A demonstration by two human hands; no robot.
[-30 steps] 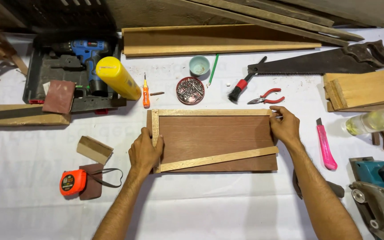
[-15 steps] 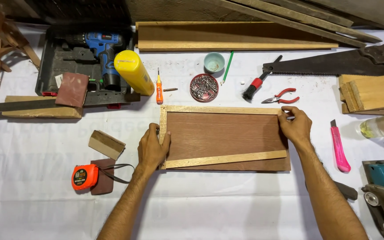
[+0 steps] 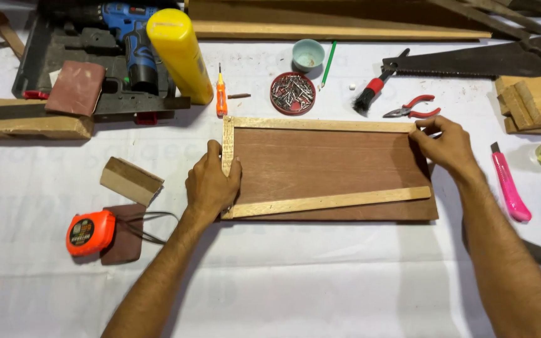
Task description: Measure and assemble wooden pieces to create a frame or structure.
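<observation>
Item: brown board [image 3: 327,166] with three pale strips, both hands unmoved since before.
Left hand [image 3: 213,184] presses left strip [image 3: 227,147]; right hand [image 3: 447,145] pinches top strip [image 3: 324,124] end; frame alignment apparently continuing.

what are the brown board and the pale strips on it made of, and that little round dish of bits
The flat reddish-brown board looks like plywood or hardboard: smooth, matte, faint grain. The three pale thin strips look like raw unfinished wood, light and streaked. The small round red dish could be metal or plastic, and holds shiny grey bits, probably steel nails or screws.
</observation>
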